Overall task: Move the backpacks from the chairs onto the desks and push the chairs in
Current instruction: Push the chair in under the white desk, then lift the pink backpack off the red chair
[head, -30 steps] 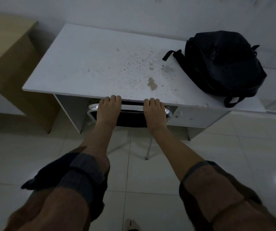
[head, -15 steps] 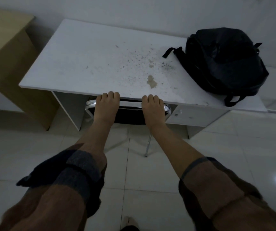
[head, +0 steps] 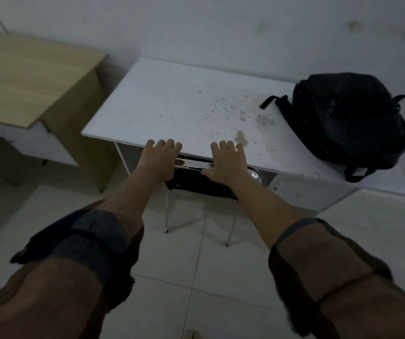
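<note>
A black backpack (head: 350,123) lies on the right part of the white desk (head: 172,106), its straps hanging over the front edge. A chair with a black back and chrome top rail (head: 194,164) stands tucked under the desk's front edge, two thin metal legs showing below. My left hand (head: 160,160) and my right hand (head: 228,162) rest on the top rail, one at each end. Their fingers are spread and fairly straight, with the tips reaching over the desk edge. The right thumb lies along the rail.
A light wooden desk (head: 25,77) stands to the left, close beside the white desk. A stain and dark specks mark the white desktop (head: 242,138). Pale floor tiles (head: 196,277) lie under my arms. The wall runs right behind both desks.
My fingers have gone from curled over the chair's rail to spread and straighter. The chair sits a little further under the desk. My view has swung left, showing more of the wooden desk.
</note>
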